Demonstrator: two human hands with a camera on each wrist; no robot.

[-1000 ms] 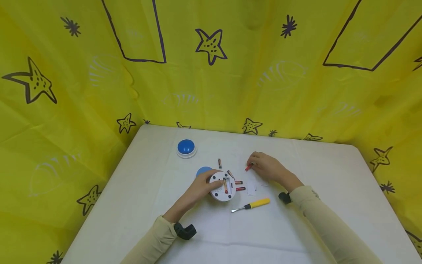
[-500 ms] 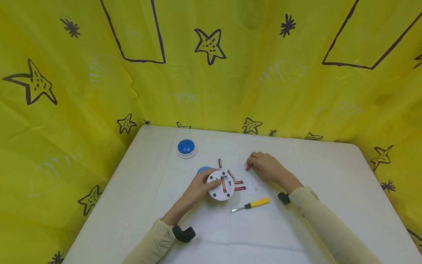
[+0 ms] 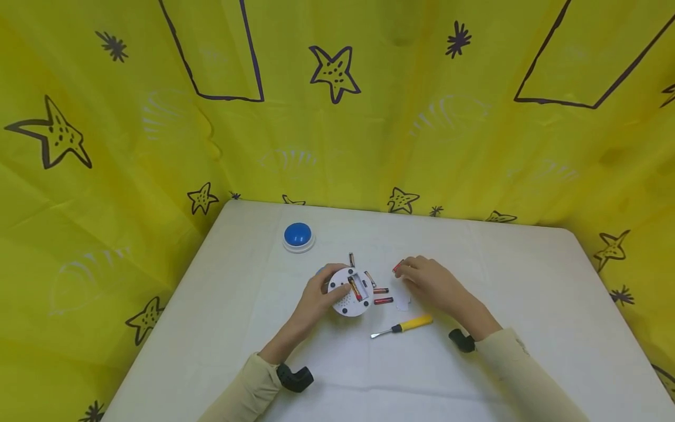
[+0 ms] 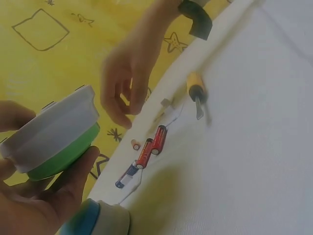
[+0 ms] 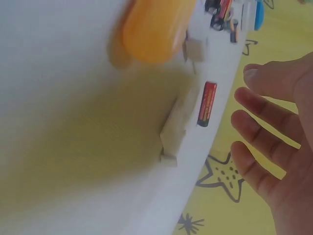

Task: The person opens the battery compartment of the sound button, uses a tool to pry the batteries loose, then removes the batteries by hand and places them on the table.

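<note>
My left hand (image 3: 316,299) grips a round push button (image 4: 58,132) with a white base and green dome, turned underside up. Its battery compartment (image 3: 357,287) faces up uncovered, and a battery (image 3: 354,288) lies inside beside a bare slot. The left thumb rests on the base by that battery. My right hand (image 5: 279,117) hovers with loose, parted fingers and nothing between them. Close by its fingertips a red battery (image 5: 207,104) lies on the table. Several more batteries (image 3: 384,300) lie just right of the push button.
A yellow-handled screwdriver (image 3: 413,323) lies in front of the batteries, near small white pieces (image 3: 403,302). A blue-domed button (image 3: 297,235) stands at the back left. Another blue one (image 4: 93,218) is mostly hidden behind my left hand in the head view. A yellow curtain (image 3: 337,146) borders the table.
My right hand has let go of the red battery, which now lies on the table, and has drawn slightly back. The left hand has shifted a little left and tilted the push button.
</note>
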